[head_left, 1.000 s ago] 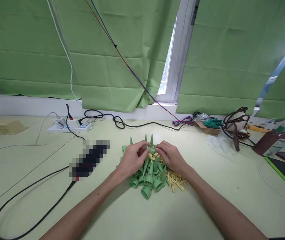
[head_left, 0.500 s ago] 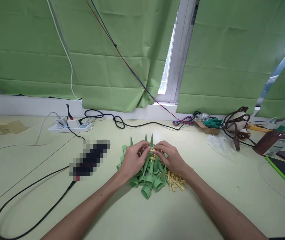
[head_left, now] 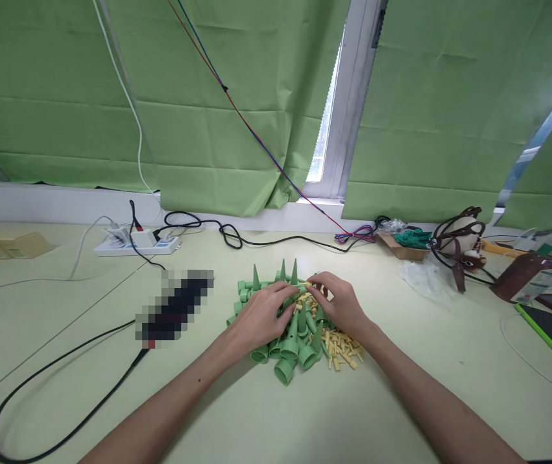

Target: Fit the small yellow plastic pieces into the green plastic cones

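A heap of green hollow plastic spikes point(head_left: 289, 348) lies on the table in front of me, some with pointed tips up and others with round open ends facing me. My left hand point(head_left: 267, 309) rests over the heap's left side, fingers bent around a green spike that they mostly hide. Above the heap's right side, my right hand point(head_left: 338, 299) pinches a small yellow plastic piece point(head_left: 309, 284) between thumb and fingertips, its end pointing left. More small yellow pieces point(head_left: 341, 348) are piled beneath and beside my right hand, against the spikes.
A black cable runs to a pixelated dark object point(head_left: 177, 309) on the left. At the back stand a white power strip point(head_left: 135, 245) and a loose black cable point(head_left: 276, 241). On the right are a clear plastic bag point(head_left: 423, 277), a small cardboard box point(head_left: 404, 248) and a green-edged phone point(head_left: 551, 335).
My hands have moved apart from a shared pinch over the heap. The right hand has shifted right with a yellow piece; the left has lowered and spread over the spikes.
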The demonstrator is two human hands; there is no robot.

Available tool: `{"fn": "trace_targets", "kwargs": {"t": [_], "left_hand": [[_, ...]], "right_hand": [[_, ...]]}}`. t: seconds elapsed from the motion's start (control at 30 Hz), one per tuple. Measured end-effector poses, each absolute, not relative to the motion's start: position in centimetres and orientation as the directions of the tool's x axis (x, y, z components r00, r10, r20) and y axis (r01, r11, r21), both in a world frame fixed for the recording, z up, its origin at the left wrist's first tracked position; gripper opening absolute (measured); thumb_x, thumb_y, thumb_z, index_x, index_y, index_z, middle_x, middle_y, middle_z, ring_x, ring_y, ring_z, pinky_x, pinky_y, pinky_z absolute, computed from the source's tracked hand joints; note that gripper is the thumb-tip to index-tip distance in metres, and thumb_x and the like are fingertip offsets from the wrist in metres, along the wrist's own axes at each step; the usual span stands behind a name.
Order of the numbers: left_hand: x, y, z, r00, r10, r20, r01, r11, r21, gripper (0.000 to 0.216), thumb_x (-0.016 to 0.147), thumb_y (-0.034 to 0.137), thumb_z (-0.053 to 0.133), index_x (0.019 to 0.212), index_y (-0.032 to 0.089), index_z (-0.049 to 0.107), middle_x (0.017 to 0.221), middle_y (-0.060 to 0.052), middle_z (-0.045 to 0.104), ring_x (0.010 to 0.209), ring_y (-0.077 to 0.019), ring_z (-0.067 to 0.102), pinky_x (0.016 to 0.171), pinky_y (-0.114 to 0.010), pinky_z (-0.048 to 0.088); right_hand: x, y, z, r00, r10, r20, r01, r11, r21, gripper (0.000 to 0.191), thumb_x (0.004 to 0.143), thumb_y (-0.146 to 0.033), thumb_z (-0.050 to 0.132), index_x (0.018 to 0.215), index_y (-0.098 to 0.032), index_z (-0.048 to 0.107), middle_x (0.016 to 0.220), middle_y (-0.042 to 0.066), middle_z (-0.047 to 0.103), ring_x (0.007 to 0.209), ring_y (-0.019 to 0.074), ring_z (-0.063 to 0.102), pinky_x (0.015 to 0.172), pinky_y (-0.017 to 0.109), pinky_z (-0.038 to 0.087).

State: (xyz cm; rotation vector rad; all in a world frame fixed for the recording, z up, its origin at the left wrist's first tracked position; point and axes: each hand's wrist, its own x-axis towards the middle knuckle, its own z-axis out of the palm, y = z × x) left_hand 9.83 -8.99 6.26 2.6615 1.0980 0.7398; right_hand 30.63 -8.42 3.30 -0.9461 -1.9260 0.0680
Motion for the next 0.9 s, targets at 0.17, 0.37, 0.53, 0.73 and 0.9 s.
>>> {"fn": "trace_targets", "kwargs": {"t": [0.17, 0.37, 0.53, 0.73, 0.9], "left_hand": [[9.79, -8.95, 6.18, 0.612, 0.699, 0.369, 0.625, -0.714, 0.317, 0.028, 0.092, 0.019, 0.046, 0.116, 0.021, 0.06, 0.11, -0.007, 0.062, 0.091, -0.0216, 0.062, 0.076, -0.033, 0.049], [9.81, -9.09, 6.22, 0.592, 0.714, 0.373, 0.609, -0.7, 0.374, 0.027, 0.092, 0.018, 0.044, 0.113, 0.021, 0.06, 0.103, -0.006, 0.059, 0.072, -0.0161, 0.059, 0.063, -0.028, 0.046], [9.88, -9.22, 6.51, 0.568, 0.719, 0.4, 0.589, -0.695, 0.412, 0.024, 0.092, 0.019, 0.045, 0.109, 0.02, 0.061, 0.105, -0.007, 0.059, 0.07, -0.0148, 0.057, 0.06, -0.027, 0.044], [9.96, -9.36, 6.91, 0.526, 0.727, 0.441, 0.578, -0.686, 0.442, 0.024, 0.093, 0.025, 0.046, 0.113, 0.021, 0.059, 0.107, -0.006, 0.056, 0.063, -0.0119, 0.054, 0.057, -0.027, 0.044], [9.89, -9.3, 6.74, 0.504, 0.734, 0.456, 0.592, -0.678, 0.436, 0.031, 0.09, 0.03, 0.055, 0.12, 0.024, 0.054, 0.117, -0.007, 0.05, 0.069, -0.013, 0.055, 0.061, -0.028, 0.048]], "right_hand": [[30.55, -8.52, 3.4, -0.251, 0.646, 0.721, 0.575, 0.699, -0.426, 0.012, 0.097, -0.024, 0.052, 0.103, -0.02, 0.062, 0.089, 0.006, 0.065, 0.076, 0.0166, 0.06, 0.061, 0.027, 0.049], [30.47, -8.68, 3.55, -0.248, 0.655, 0.714, 0.573, 0.693, -0.437, 0.015, 0.098, -0.025, 0.05, 0.104, -0.021, 0.064, 0.088, 0.006, 0.064, 0.073, 0.016, 0.059, 0.056, 0.026, 0.048], [30.44, -8.77, 3.53, -0.223, 0.662, 0.716, 0.571, 0.684, -0.454, 0.016, 0.098, -0.025, 0.049, 0.105, -0.021, 0.064, 0.089, 0.006, 0.063, 0.072, 0.016, 0.058, 0.055, 0.026, 0.047], [30.44, -8.8, 3.56, -0.211, 0.67, 0.712, 0.568, 0.676, -0.469, 0.018, 0.099, -0.027, 0.048, 0.106, -0.021, 0.063, 0.089, 0.006, 0.062, 0.071, 0.0159, 0.058, 0.055, 0.027, 0.048], [30.27, -9.1, 3.75, -0.201, 0.664, 0.72, 0.559, 0.681, -0.473, 0.019, 0.099, -0.026, 0.047, 0.106, -0.021, 0.063, 0.089, 0.006, 0.061, 0.072, 0.0164, 0.058, 0.059, 0.029, 0.048]]}}
